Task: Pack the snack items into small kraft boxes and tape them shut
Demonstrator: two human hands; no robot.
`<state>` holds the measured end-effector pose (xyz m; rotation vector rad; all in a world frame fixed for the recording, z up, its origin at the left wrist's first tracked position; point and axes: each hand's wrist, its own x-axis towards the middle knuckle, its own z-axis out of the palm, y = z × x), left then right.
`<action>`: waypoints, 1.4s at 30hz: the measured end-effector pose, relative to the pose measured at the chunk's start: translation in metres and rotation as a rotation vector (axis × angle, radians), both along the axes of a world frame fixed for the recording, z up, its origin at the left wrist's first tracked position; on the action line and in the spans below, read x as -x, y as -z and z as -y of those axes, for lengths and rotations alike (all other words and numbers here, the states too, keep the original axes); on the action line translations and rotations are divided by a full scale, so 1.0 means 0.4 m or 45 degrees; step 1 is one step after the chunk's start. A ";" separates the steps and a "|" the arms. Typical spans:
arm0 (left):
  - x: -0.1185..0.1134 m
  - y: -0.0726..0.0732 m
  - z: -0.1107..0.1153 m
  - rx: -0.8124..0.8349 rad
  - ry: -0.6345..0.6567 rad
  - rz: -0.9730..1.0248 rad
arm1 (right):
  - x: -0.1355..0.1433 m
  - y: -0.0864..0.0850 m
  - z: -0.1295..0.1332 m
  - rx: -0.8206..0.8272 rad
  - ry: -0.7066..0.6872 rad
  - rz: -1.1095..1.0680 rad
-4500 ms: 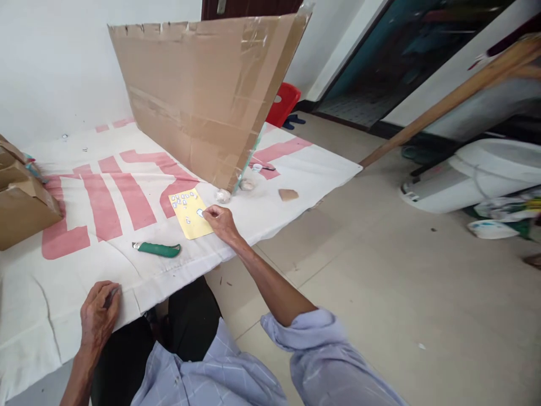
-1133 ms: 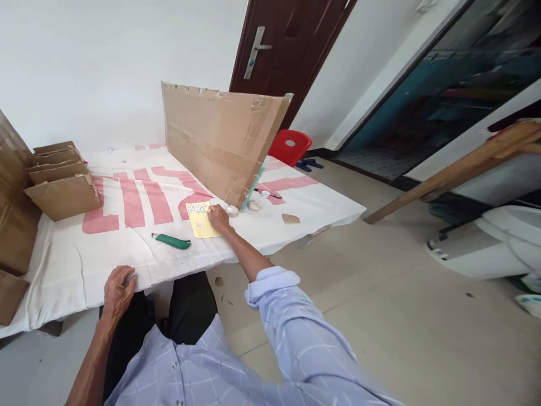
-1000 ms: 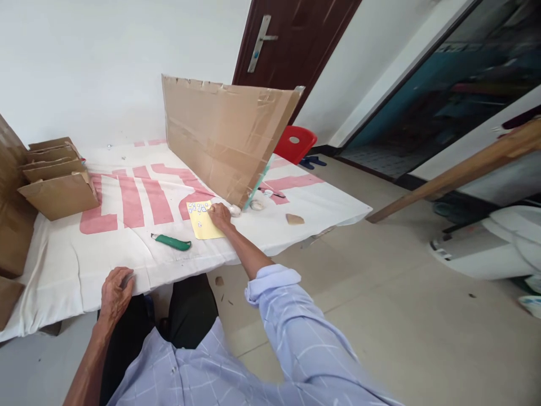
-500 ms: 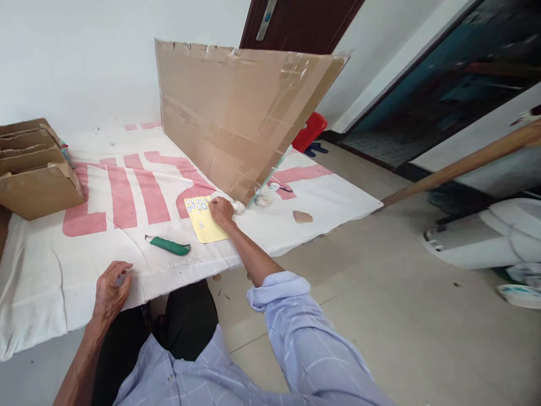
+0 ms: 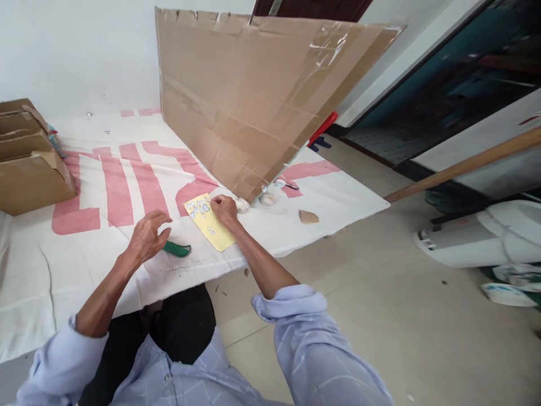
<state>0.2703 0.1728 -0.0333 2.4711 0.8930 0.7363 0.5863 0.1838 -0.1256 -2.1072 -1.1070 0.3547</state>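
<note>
A yellow sheet (image 5: 215, 232) with small outlined pieces on it lies on the white and red cloth. At its upper right edge is my right hand (image 5: 225, 210), fingers pinched together; what they hold, if anything, is too small to make out. My left hand (image 5: 149, 235) hovers with fingers apart and nothing in them, over one end of a green-handled cutter (image 5: 177, 249). A large cardboard panel (image 5: 253, 96) stands upright behind the sheet, its lower corner near two whitish round lumps (image 5: 267, 198).
Cardboard boxes (image 5: 36, 183) stand at the left of the cloth-covered table (image 5: 25, 265). A brown scrap (image 5: 309, 216) and a dark thin object lie on the right. Beyond are a wooden pole (image 5: 465, 163) and a white bucket (image 5: 502, 231).
My left hand has moved up and right from the table edge, to the cutter. My right hand stays at the sheet, which now sits slightly more tilted. The view has shifted a little.
</note>
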 end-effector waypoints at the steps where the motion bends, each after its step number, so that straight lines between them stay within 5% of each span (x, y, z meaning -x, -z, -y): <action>1: -0.034 0.003 -0.027 0.005 0.053 -0.051 | 0.002 -0.001 0.001 0.000 -0.005 -0.006; 6: -0.187 0.047 -0.133 0.073 0.187 -0.297 | 0.010 -0.006 0.010 -0.001 -0.036 -0.032; 11: -0.249 0.079 -0.180 0.089 0.205 -0.314 | 0.015 -0.009 0.022 -0.011 -0.057 -0.050; 25: -0.285 0.142 -0.227 0.240 0.196 -0.326 | 0.015 0.001 0.020 -0.068 -0.040 -0.080; 42: -0.294 0.103 -0.215 0.600 0.134 0.071 | -0.017 -0.034 0.034 -0.197 -0.128 -0.231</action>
